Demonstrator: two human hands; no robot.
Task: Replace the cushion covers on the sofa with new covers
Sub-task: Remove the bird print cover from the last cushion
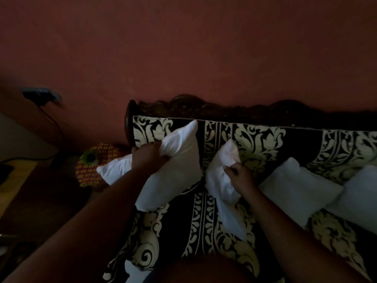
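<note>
Left hand (pixel 150 155), centre-left of frame, has its fingers curled tight into the top edge of a plump white fabric cushion (pixel 175 170), which is lifted & tilted over the black-and-cream damask-patterned sofa (pixel 206 225). Right hand (pixel 238 174), just right of centre, pinches a crumpled white cloth cover (pixel 222 186) that trails limp down onto the seat. Cushion & cover sit near each other but apart; can't tell if the cover is an old one or a new one.

Doing it well, as I judge it: find the cover's open mouth first, shake it flat, then feed one cushion corner in & work the rest down. Gripping by a bunched edge, as the left does, will likely fight the stuffing; better to hold lower.

Room: seat in lower centre is bare & good for laying the cover out. To the right, two more plain white pillows (pixel 299 186) lean against the backrest, so sweep w/ care there. The carved dark wooden top rail (pixel 204 109) runs along the back. At left, beyond the sofa end, a yellow-and-red patterned cushion (pixel 89 170) sits low, near another white pillow corner (pixel 114 170).
</note>
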